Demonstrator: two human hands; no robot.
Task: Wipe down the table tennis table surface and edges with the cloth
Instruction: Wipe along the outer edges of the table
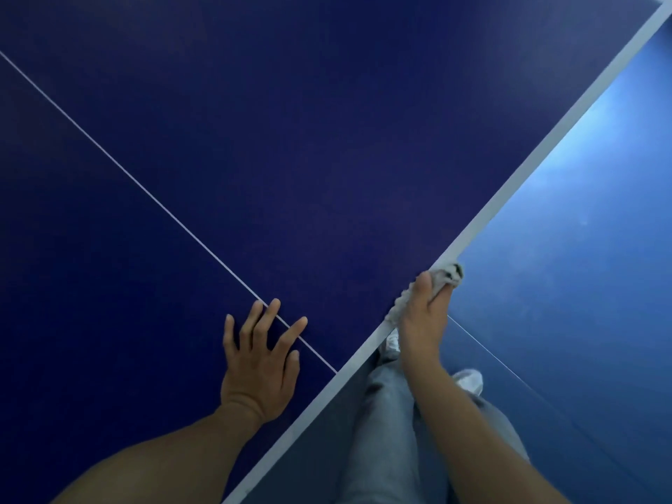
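Left forearm point(145, 456) at 7 o'clock, head view; left hand point(260, 361) flat, fingers spread on tabletop point(327, 140) | right hand point(423, 314) at 4 o'clock, grip closed round cloth point(449, 274) on white edge point(532, 154) | risk: bunched cloth could slip off edge toward floor point(582, 249), skipping strip

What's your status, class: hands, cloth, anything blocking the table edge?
Left hand flat on table. Right hand grips cloth at white edge. No obstruction seen along edge.

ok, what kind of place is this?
Probably an indoor table tennis room: a dark blue table with white centre line and edge band, over a smooth blue floor.
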